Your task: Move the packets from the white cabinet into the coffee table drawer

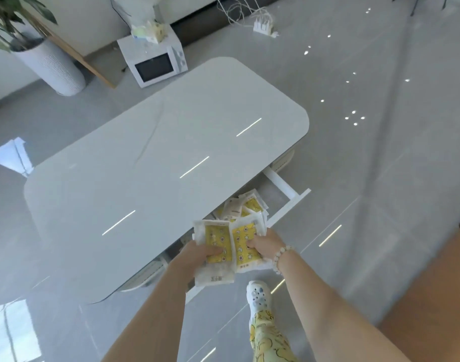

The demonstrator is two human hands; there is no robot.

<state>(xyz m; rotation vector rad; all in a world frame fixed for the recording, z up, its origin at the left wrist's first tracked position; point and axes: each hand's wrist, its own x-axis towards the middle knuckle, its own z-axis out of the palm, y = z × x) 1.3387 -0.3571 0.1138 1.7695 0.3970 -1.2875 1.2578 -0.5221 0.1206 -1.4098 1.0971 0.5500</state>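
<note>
left hand [197, 254], right hand [267, 245] side by side around packets [218, 237] by drawer [279, 183]

Packets [221, 240] in hands [197, 253] [266, 246] over drawer [279, 183]

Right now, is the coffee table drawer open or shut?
Open. The drawer juts out from under the coffee table top, its white side wall exposed, and packets lie inside it.
</note>
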